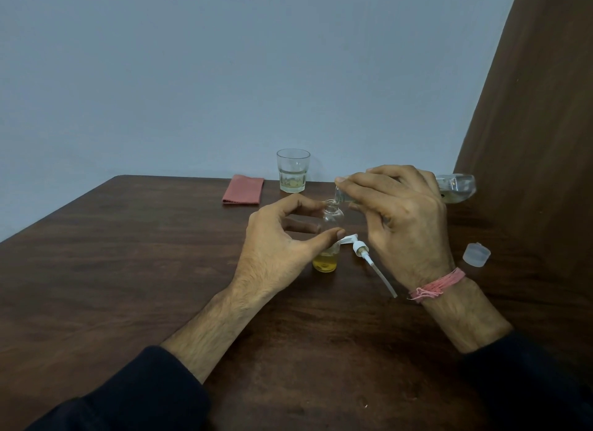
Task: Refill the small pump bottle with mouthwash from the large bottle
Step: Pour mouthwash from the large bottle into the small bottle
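Small pump bottle (330, 235) upright on the table (128, 254), left hand (282, 238) pinching its body. Right hand (401, 219) grips the large bottle (455, 188) tipped at its neck. Probably light, tippy, slick; hold mid-body. Pump head (361, 249) lies just right.

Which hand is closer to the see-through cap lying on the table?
The right hand. It holds the tilted large bottle, and the loose cap lies on the table just beyond its wrist. The left hand is farther away, across the small bottle it grips.
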Demonstrator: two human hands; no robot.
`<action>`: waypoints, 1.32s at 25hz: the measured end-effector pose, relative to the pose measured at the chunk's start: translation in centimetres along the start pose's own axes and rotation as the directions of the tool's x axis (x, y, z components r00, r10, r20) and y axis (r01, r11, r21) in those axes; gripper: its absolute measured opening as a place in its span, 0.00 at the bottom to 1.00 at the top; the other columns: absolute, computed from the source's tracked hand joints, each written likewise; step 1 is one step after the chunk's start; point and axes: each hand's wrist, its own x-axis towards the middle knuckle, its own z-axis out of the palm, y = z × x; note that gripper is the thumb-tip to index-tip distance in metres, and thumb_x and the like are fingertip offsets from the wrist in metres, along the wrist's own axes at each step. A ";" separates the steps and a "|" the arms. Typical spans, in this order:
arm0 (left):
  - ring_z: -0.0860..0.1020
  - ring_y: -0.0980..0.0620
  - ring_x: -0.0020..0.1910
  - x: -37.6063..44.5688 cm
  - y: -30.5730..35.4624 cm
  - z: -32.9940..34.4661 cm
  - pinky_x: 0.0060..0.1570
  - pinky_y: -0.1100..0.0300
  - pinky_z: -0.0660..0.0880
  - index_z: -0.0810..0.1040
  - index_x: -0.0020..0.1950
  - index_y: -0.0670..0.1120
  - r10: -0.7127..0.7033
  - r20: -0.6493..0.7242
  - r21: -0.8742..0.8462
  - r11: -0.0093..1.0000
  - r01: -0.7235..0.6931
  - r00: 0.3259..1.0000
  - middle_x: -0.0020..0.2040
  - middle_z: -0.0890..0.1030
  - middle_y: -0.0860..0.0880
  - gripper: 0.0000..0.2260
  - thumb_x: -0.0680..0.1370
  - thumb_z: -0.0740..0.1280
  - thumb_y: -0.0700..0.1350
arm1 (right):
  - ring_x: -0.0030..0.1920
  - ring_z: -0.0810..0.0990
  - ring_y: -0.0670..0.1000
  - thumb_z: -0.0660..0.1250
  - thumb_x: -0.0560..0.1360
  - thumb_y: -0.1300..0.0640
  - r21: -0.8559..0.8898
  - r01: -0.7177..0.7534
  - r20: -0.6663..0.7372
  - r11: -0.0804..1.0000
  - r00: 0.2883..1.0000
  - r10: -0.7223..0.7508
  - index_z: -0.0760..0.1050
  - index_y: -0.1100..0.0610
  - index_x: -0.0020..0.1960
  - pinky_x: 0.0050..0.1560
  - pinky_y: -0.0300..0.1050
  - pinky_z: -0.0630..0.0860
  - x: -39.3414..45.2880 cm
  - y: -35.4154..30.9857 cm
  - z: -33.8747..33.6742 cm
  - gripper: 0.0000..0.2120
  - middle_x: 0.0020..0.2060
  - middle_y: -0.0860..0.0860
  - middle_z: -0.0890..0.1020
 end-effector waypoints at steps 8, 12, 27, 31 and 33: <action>0.90 0.63 0.49 0.1 0.0 0.0 0.48 0.71 0.83 0.88 0.58 0.60 0.007 0.006 -0.010 1.000 -0.006 1.000 0.56 0.89 0.66 0.19 0.70 0.88 0.58 | 0.60 0.84 0.57 0.80 0.75 0.67 0.000 -0.003 0.006 1.000 1.000 0.003 0.87 0.52 0.67 0.62 0.52 0.72 0.0 0.0 0.0 0.22 0.60 0.46 0.89; 0.90 0.63 0.49 0.1 -0.1 0.0 0.49 0.68 0.85 0.88 0.58 0.60 0.014 0.004 -0.004 1.000 -0.014 1.000 0.56 0.89 0.65 0.19 0.70 0.88 0.58 | 0.60 0.84 0.57 0.80 0.75 0.67 0.000 0.001 -0.001 1.000 1.000 -0.001 0.87 0.52 0.67 0.62 0.53 0.72 0.0 0.1 0.1 0.22 0.60 0.46 0.89; 0.90 0.64 0.48 0.2 -0.1 0.0 0.47 0.73 0.82 0.87 0.56 0.64 0.031 -0.006 -0.008 1.000 -0.031 1.000 0.57 0.88 0.67 0.18 0.70 0.88 0.59 | 0.60 0.84 0.57 0.80 0.75 0.67 0.000 0.004 0.006 1.000 1.000 -0.004 0.87 0.52 0.67 0.62 0.55 0.74 0.0 0.1 0.1 0.22 0.60 0.46 0.89; 0.90 0.64 0.48 0.2 -0.1 0.0 0.46 0.74 0.81 0.87 0.56 0.64 0.032 -0.011 -0.011 0.999 -0.032 0.999 0.56 0.89 0.65 0.18 0.70 0.88 0.59 | 0.59 0.84 0.57 0.80 0.75 0.67 -0.001 0.001 0.002 1.000 1.000 -0.001 0.87 0.52 0.67 0.61 0.54 0.73 0.0 0.1 0.2 0.22 0.60 0.46 0.89; 0.90 0.63 0.48 0.1 -0.2 0.1 0.47 0.73 0.82 0.88 0.57 0.61 0.032 -0.012 -0.014 0.999 -0.032 0.999 0.56 0.89 0.65 0.19 0.70 0.88 0.59 | 0.59 0.84 0.57 0.80 0.75 0.67 0.001 0.004 -0.001 1.000 1.000 -0.004 0.87 0.52 0.67 0.61 0.53 0.73 0.0 0.1 0.2 0.22 0.59 0.46 0.89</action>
